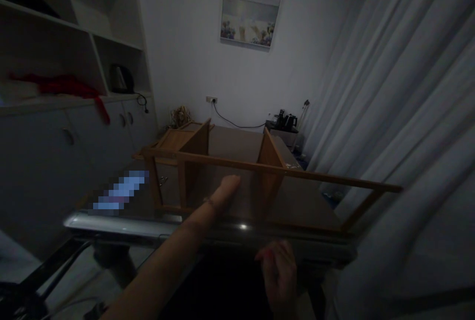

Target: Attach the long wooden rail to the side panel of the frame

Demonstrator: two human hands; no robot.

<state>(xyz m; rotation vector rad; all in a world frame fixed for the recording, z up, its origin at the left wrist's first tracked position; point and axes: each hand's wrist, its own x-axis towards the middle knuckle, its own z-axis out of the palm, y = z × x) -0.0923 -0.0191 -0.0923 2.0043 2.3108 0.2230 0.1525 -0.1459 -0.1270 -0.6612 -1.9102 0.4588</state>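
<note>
A light wooden rack (pixel 260 164) lies on its side on a dark brown table (pixel 237 137), with its long rail running from left to right and two upright panels behind the rail. My left hand (pixel 222 194) reaches forward under that rail with fingers stretched out and together, empty, its tip near the rack's middle. My right hand (pixel 280 273) hovers low by the table's shiny front edge, fingers loosely bent and apart, holding nothing that I can see. The room is dim.
White shelves and cupboards stand at the left, with a red cloth (pixel 63 85) and a dark kettle (pixel 120 78). Pale curtains (pixel 408 112) hang close on the right. A picture (pixel 252 6) hangs on the far wall above a small stand with dark items (pixel 284 122).
</note>
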